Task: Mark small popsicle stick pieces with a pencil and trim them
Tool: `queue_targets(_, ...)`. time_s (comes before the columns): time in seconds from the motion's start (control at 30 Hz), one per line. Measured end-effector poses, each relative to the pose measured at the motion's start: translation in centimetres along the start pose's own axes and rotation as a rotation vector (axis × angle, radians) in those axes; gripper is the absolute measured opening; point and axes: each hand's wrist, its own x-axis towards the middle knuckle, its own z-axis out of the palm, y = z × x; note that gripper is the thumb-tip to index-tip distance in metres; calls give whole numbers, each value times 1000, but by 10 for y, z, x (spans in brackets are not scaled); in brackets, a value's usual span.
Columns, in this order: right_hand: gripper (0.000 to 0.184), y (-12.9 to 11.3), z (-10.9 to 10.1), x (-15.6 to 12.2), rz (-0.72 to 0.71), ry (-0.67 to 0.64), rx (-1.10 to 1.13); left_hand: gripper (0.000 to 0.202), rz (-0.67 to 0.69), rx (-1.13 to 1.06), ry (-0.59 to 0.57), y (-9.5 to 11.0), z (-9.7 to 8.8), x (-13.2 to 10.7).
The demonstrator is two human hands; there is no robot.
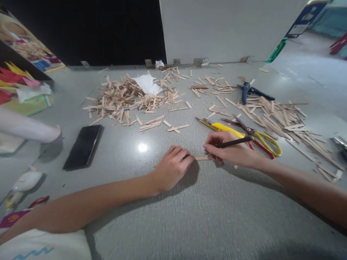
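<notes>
A thin wooden craft stick (202,158) lies flat on the grey table between my two hands. My left hand (173,168) is closed over its left end, fingers curled and pressing down. In my right hand (226,148) a dark pen (233,142) is pinched, its tail pointing right and its tip hidden by the fingers at the stick's right end. Just beyond the right hand lie a yellow utility knife (229,129), yellow-handled scissors (267,142) and red-handled pliers (261,148).
A heap of cut stick pieces (119,95) lies at the back left, with white paper (148,84) on it. More sticks (282,117) spread at the right, beside a blue glue gun (245,92). A black phone (84,147) rests at the left. A dark and white panel (217,29) stands behind.
</notes>
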Motion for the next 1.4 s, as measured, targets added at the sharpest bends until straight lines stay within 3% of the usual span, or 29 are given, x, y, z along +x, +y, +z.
queue_targets(0.27, 48, 8, 16, -2, -2, -46, 171, 28, 5, -58, 61, 2, -4, 4)
queue_targets(0.43, 50, 19, 22, -1, -74, -22, 102, 29, 4, -73, 61, 2, -5, 4)
queue_targets(0.87, 54, 23, 26, 4, -73, 15, 127, 24, -84, -94, 16, -3, -2, 2)
queue_targets(1.07, 54, 26, 27, 4, -95, 22, 144, 29, -21, 214, -65, 34, -10, -11)
queue_targets(1.17, 53, 28, 27, 4, -101, 22, 107, 36, -10, 222, -81, 52, -10, -20)
queue_targets(1.4, 54, 28, 26, 4, -100, 10, 116, 44, 43, 212, -34, 53, -8, -19)
